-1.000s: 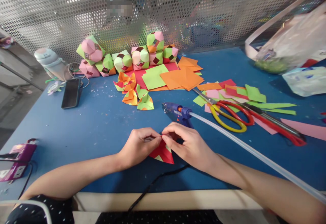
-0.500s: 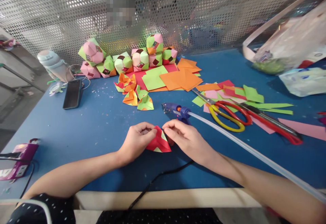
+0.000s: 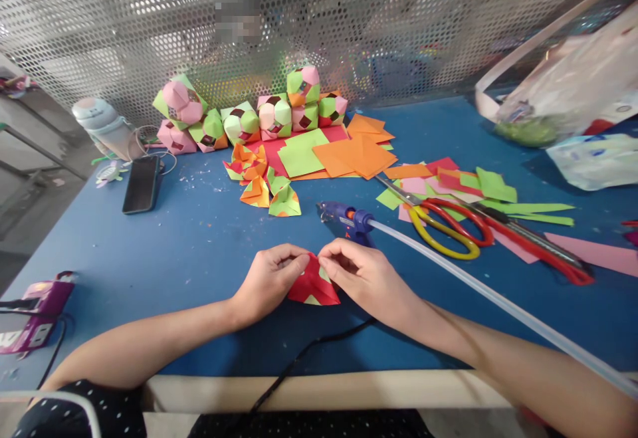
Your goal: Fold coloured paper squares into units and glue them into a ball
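Note:
Between my hands is a folded paper piece (image 3: 313,285), red with pale green corners. My left hand (image 3: 272,278) pinches its upper left edge between thumb and fingers. On the other side, my right hand (image 3: 366,275) has thumb and fingertips closed on its upper right corner. Just beyond my right hand lies a blue glue gun (image 3: 351,219) with a long clear glue stick (image 3: 478,278) running out toward the lower right. Several folded paper pieces (image 3: 256,189), orange and green, lie farther back.
Finished-looking paper balls (image 3: 242,122) line the mesh panel (image 3: 379,32). Orange paper squares (image 3: 355,155) are stacked mid-table; scissors (image 3: 443,228), a cutter (image 3: 541,238) and paper scraps lie right. A phone (image 3: 142,184), bottle (image 3: 107,129) and purple power strip (image 3: 37,315) sit left. A black cord (image 3: 314,341) crosses the front edge.
My right hand has moved slightly left and down, and its fingertips now meet the paper's upper corner. The red paper piece has shifted a little down and to the right.

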Motion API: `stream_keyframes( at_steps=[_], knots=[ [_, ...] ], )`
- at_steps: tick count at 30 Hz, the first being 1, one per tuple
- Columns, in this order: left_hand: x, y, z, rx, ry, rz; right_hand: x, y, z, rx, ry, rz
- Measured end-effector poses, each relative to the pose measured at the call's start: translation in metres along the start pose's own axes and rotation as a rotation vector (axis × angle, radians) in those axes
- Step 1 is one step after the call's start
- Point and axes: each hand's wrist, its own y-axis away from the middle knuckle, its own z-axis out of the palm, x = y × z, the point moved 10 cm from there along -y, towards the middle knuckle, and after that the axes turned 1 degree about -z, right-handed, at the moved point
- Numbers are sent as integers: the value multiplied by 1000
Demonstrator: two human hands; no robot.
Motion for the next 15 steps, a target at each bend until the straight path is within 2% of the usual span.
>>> stream_keyframes(
  at_steps=[9, 15],
  knots=[
    [1, 2, 5, -50, 82, -6, 3, 1, 6, -58, -50, 46],
    [0, 2, 5, -53, 84, 9, -2, 1, 5, -33, 16, -26]
  ],
)
